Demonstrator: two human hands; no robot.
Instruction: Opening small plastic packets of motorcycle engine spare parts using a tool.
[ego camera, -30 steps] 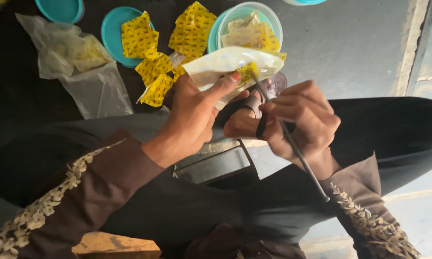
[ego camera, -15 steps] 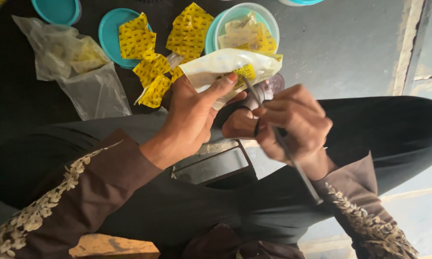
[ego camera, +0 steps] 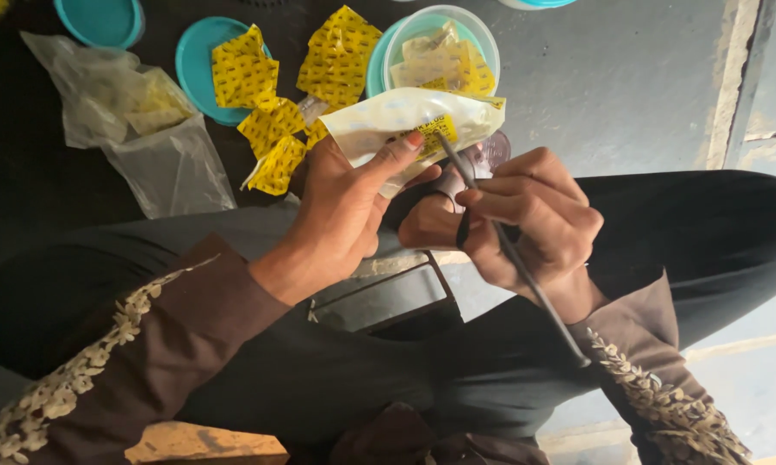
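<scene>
My left hand [ego camera: 341, 211] holds a pale cream packet [ego camera: 388, 120] with a small yellow label, thumb pressed on its front. My right hand [ego camera: 521, 220] grips a long thin dark tool [ego camera: 513, 258] whose tip meets the packet's lower edge near the label. Its handle runs down past my right wrist. Both hands are raised above my lap, over dark trousers. A small clear round object [ego camera: 494, 151] shows just behind the right fingers.
On the grey floor ahead lie several yellow printed sachets [ego camera: 341, 56], some on a teal lid [ego camera: 198, 60]. A clear tub [ego camera: 444, 52] holds more sachets. Crumpled clear plastic bags [ego camera: 138, 129] lie at left, another teal lid [ego camera: 99, 17] above them.
My right hand has shifted slightly left and the tool's tip has come closer against the packet. The left hand keeps its hold.
</scene>
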